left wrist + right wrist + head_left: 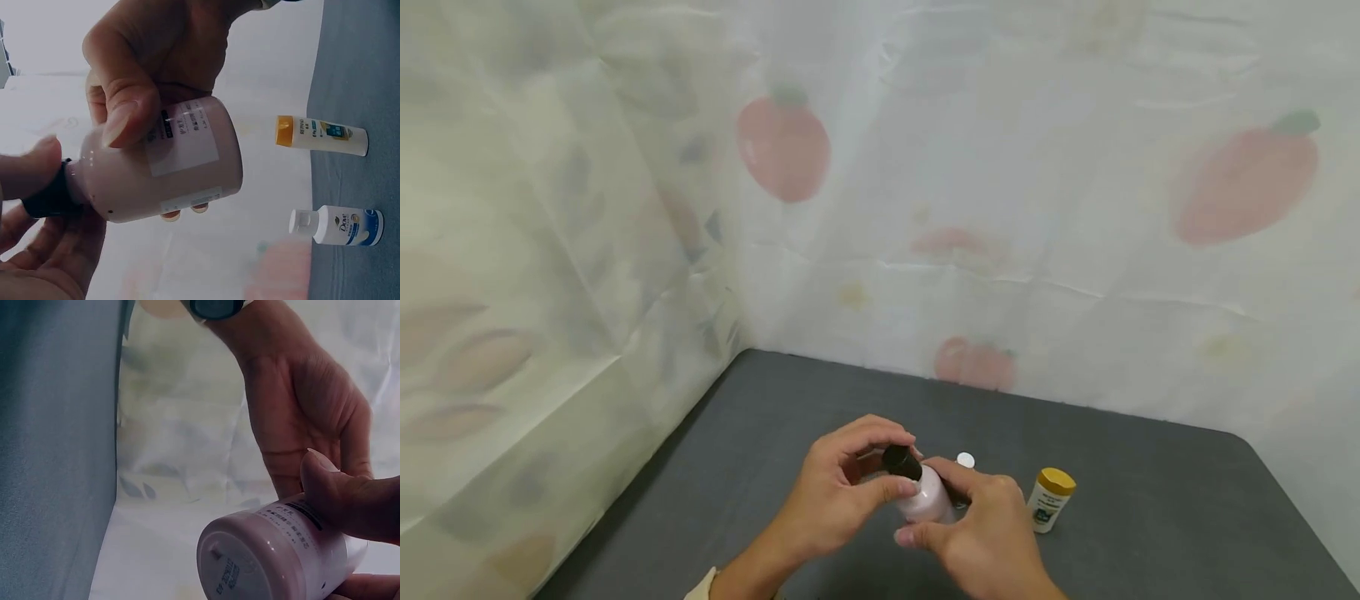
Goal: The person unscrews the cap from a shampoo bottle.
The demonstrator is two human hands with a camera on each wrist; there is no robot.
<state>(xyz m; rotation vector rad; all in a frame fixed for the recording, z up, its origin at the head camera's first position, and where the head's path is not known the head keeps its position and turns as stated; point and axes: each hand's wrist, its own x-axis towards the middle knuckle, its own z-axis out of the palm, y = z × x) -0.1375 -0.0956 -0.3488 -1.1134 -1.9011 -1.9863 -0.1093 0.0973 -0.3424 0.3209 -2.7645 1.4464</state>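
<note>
1 tilted pink bottle (929,501), black-capped

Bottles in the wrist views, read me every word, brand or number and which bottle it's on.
"Dove": on the white-and-blue bottle; its finer print is too small.
Yellow-capped bottle: lettering too blurred to read surely.
Pink bottle: characters on its label too blurred to read.
Code on its base: too blurred as well.

Left hand (62,253) pinches dark cap (47,201); right hand (156,47) grips pink bottle (125,181) (label (184,140) facing camera). Beyond: yellow-capped bottle (324,135), Dove bottle (347,225).
</note>
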